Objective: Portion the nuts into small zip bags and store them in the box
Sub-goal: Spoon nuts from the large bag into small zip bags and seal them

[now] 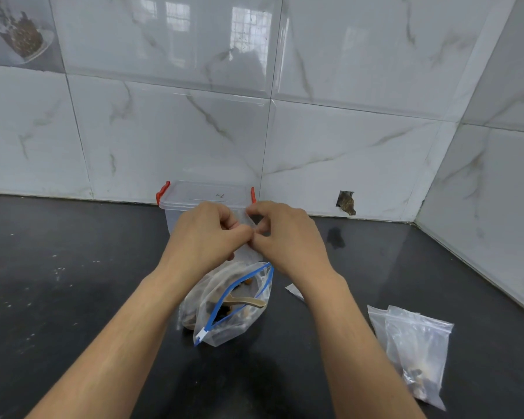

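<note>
- A dark stone counter (73,297) runs along a wall of white marbled tiles (164,131) that turns a corner at the right.
- A clear plastic box (176,204) with red latches and its lid on stands at the back of the counter against the wall, partly hidden by the hands.
- A large zip bag (239,322) with a blue slider track lies open on the counter just below the hands, holding nuts (248,313) and a wooden scoop (248,302).
- Filled small bags (418,352) lie in a loose pile on the counter to the right, well apart from the box.
- The left hand (206,234) and right hand (285,234) meet in front of the box, fingertips pinched together on the top edge of a small clear zip bag (248,252) that hangs between them above the large bag.
- A scrap of clear plastic (294,290) lies beside the right wrist.
</note>
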A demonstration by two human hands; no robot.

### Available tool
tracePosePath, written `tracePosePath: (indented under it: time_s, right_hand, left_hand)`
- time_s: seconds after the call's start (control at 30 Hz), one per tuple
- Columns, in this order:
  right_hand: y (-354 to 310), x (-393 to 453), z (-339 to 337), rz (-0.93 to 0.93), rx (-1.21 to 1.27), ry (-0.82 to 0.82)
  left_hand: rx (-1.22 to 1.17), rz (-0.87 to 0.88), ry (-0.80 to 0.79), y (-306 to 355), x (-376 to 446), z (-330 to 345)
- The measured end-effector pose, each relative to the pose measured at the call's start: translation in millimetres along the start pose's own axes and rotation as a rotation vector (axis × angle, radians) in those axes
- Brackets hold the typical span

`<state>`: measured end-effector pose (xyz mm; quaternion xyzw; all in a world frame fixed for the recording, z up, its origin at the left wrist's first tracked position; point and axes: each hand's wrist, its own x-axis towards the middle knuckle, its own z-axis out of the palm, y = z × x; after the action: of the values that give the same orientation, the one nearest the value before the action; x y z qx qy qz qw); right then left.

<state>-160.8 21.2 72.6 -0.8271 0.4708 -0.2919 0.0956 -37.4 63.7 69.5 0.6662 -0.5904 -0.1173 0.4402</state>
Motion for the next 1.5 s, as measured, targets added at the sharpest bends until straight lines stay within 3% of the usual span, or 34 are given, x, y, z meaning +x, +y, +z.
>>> tracePosePath:
  time_s: [0.13,0.3,0.5,0.67,0.77,0.83,0.97,1.03,1.13,1.27,1.5]
  right_hand:
    - [3.2,2.0,4.4,0.025,-0.137,0.127]
    - [1.5,3.2,5.3,0.032,-0.034,0.117]
    - [-2.4,0.9,-1.0,0.038,0.152,0.132]
    - [-7.5,-1.1,-4.3,0.044,0.334,0.125]
    - [0.3,-6.4,-10.1,0.075,0.365,0.132]
    - [8.3,-12.1,-14.9,0.101,0.247,0.015]
    - [9.8,-31.7,-4.7,0.094,-0.1,-0.433]
    - [7.5,-39.9,11.8,0.073,-0.258,-0.511]
    - [9.1,-44.0,33.8,0.052,-0.368,-0.472]
    - [10.9,-44.5,38.5,0.065,-0.369,-0.424]
    - [5.1,-43.3,26.4,-0.066,-0.395,-0.123]
  left_hand:
    - [0.164,-0.002,-0.028,-1.8,0.5,-2.1]
    - [0.183,0.059,-0.045,-2.7,1.4,-5.7]
    - [0.083,0.275,-0.301,-19.7,4.7,-6.2]
    - [-0.036,0.31,0.011,-18.7,-0.3,17.7]
    - [0.047,0.288,0.054,-26.0,-6.3,11.9]
    - [0.138,0.213,-0.006,-36.4,-9.1,7.4]
    - [0.283,0.043,-0.254,-51.2,-17.1,9.9]
    - [0.353,-0.046,-0.34,-54.5,-21.4,14.7]
    - [0.401,-0.138,-0.307,-59.6,-23.6,18.7]
    - [0.28,-0.232,-0.273,-65.1,-25.8,15.7]
    - [0.108,-0.269,-0.147,-77.7,-24.9,7.5]
